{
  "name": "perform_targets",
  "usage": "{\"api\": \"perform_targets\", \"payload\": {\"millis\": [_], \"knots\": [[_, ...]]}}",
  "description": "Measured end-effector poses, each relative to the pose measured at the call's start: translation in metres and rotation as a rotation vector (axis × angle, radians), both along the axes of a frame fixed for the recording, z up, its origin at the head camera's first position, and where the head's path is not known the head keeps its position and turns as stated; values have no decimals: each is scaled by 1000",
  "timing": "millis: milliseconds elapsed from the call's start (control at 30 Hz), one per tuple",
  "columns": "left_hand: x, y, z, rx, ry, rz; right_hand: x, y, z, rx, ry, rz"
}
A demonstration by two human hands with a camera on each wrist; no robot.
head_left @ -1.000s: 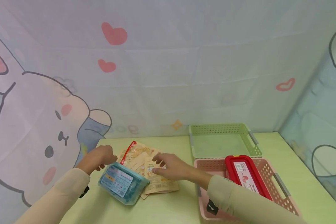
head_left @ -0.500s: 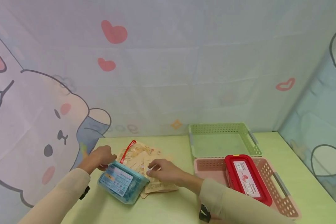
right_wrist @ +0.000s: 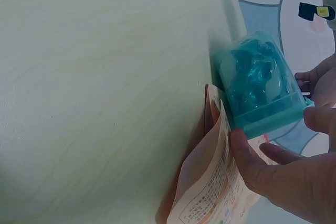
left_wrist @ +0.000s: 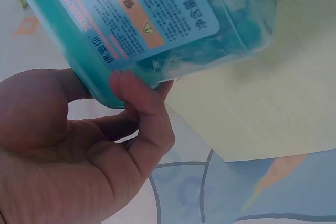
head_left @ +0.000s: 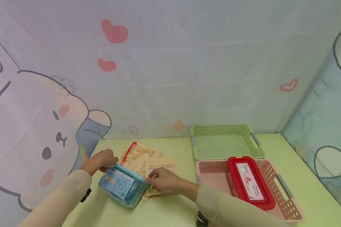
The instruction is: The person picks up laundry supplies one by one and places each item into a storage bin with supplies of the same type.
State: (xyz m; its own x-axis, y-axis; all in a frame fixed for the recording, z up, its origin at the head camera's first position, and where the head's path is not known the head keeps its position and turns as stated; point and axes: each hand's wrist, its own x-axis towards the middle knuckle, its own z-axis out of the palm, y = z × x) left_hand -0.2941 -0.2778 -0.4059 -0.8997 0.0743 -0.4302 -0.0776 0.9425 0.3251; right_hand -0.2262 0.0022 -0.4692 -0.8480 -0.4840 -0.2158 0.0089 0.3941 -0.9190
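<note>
A: What are the hands doing?
B: The left hand (head_left: 100, 161) pinches the near-left corner of the blue tub (head_left: 120, 186) at its rim. The right hand (head_left: 166, 180) touches the rim at the tub's right end, thumb and a finger apart; I can't tell whether it pinches.

A: How does the tub sit?
B: Tilted over the table (head_left: 170, 216), labelled face upward. Whether its underside meets the tabletop, I can't tell.

A: And around it?
B: Beige packets (head_left: 134, 164) overlap just behind the tub and to its right. Well to its right stands a pink basket (head_left: 213, 179) holding a red-lidded box (head_left: 251, 183); farther back on that side is a green basket (head_left: 221, 143).

A: The surface, the room?
B: The tabletop is pale yellow-green, faintly grained. Behind the tub hangs a creased cloth backdrop (head_left: 187, 63) with pink hearts (head_left: 114, 32); a cartoon rabbit (head_left: 68, 135) is printed to the tub's left.
</note>
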Motion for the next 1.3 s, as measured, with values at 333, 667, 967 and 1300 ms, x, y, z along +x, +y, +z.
{"api": "perform_targets", "payload": {"millis": [333, 667, 967, 1300], "knots": [[3, 3, -4, -44, 68, -41, 2, -4, -6, 17, 1, -54], [3, 3, -5, -34, 72, -33, 4, -10, -9, -54, -119, -133], [6, 3, -4, -30, 85, -18, 4, -15, -12, -154, -268, -197], [6, -1, -6, 54, -11, 31, 7, -17, -14, -132, -297, -184]]}}
